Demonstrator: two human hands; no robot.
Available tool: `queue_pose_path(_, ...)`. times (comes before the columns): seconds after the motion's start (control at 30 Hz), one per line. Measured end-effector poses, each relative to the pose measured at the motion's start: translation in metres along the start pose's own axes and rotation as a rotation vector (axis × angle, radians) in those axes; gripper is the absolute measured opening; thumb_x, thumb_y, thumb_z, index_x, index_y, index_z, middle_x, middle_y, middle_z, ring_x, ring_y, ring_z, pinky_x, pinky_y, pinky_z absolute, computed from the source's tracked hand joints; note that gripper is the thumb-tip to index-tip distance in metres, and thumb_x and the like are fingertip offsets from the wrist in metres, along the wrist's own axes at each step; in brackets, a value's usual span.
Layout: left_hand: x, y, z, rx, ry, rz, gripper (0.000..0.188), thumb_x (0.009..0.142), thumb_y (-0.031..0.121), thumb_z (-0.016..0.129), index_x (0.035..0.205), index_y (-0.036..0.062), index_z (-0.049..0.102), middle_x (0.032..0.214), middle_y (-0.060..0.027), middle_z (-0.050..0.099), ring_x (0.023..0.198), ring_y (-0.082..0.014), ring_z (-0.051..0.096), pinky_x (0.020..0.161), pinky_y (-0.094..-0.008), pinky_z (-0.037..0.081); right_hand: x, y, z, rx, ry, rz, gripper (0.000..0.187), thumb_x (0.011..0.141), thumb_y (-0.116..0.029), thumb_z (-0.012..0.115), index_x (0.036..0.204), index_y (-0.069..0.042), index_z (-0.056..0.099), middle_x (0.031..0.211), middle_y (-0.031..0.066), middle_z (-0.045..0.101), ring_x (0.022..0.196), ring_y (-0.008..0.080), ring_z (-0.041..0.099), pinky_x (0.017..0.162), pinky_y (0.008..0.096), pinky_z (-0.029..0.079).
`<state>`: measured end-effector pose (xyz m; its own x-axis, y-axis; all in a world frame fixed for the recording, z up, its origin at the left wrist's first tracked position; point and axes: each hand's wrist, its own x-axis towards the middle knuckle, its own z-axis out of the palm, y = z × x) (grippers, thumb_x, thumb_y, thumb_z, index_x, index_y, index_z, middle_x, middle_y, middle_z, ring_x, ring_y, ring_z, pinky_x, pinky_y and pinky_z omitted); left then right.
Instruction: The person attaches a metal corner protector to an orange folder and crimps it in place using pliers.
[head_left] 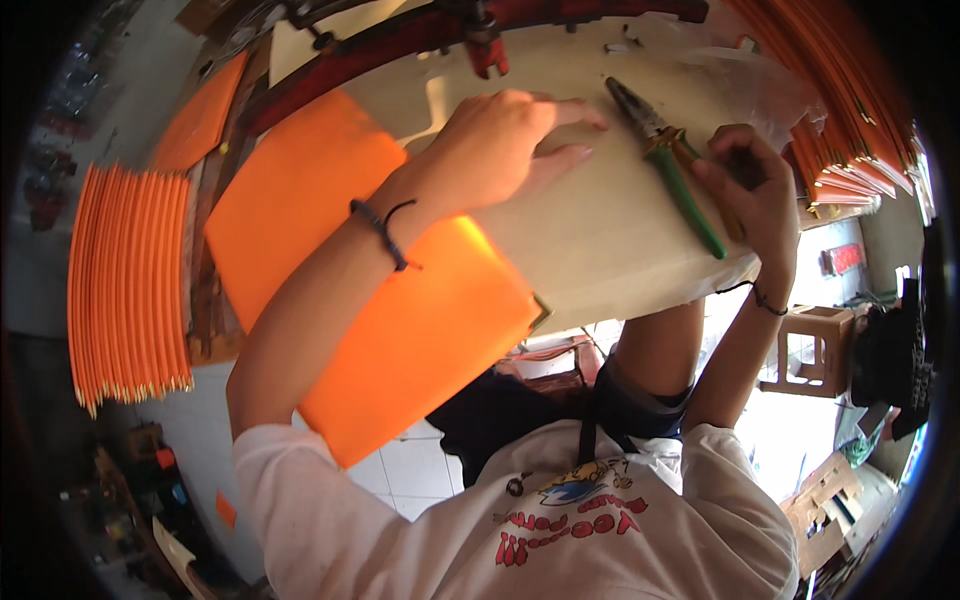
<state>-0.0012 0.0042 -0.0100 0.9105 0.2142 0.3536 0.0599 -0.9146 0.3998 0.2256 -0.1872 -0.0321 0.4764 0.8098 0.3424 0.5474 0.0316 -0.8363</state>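
My left hand (500, 145) is over the pale tabletop, fingers stretched toward the right, holding nothing I can see. Its forearm crosses a flat orange sheet or folder (420, 350) that overhangs the table's near edge and has a small metal corner piece (541, 312). A second orange piece (300, 190) lies partly beneath the arm. Pliers with green handles (688, 200) rest on the table, jaws pointing away. Beside their handles, my right hand (755, 185) has curled fingers, with thumb and forefinger close together; whatever they pinch is hidden.
A red metal frame (370, 62) with a downward tool head (487, 55) spans the far side of the table (600, 260). Stacks of orange folders stand at the left (130, 285) and far right (850, 110). Clear plastic film (750, 80) lies near the right stack. A brown stool (810, 350) stands at right.
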Motion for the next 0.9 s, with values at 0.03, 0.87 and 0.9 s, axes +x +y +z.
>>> queue_pose_path(0.03,0.001,0.002,-0.001,0.03,-0.038,-0.018,0.031,0.087,0.026,0.066,0.116,0.0141,0.065,0.09,-0.0137,0.069,0.068,-0.028,0.062,0.066,-0.0369,0.05,0.0,-0.001,0.001,0.018,-0.013,-0.002,0.021,0.08,-0.013,0.078,0.09,-0.003,0.063,0.083,-0.0016,0.06,0.078,0.0039,0.052,0.072,0.0209,0.042)
queue_pose_path(0.87,-0.229,0.134,-0.102,0.007,0.442,-0.603,0.029,0.095,0.023,0.059,0.115,0.0041,0.063,0.089,-0.0049,0.061,0.086,-0.0167,0.059,0.079,-0.0296,0.047,-0.103,-0.081,0.098,-0.171,-0.051,-0.483,0.013,0.074,-0.011,0.076,0.086,-0.012,0.072,0.09,-0.0009,0.066,0.088,0.0212,0.057,0.077,0.035,0.039)
queue_pose_path(0.9,-0.262,0.138,-0.09,-0.047,0.669,-0.737,0.03,0.096,0.025,0.057,0.116,0.0033,0.063,0.088,-0.0031,0.06,0.086,-0.0141,0.058,0.079,-0.0284,0.047,-0.103,-0.081,0.1,-0.173,-0.04,-0.481,0.012,0.074,-0.011,0.076,0.086,-0.012,0.072,0.089,-0.0011,0.066,0.087,0.0212,0.057,0.078,0.0349,0.039)
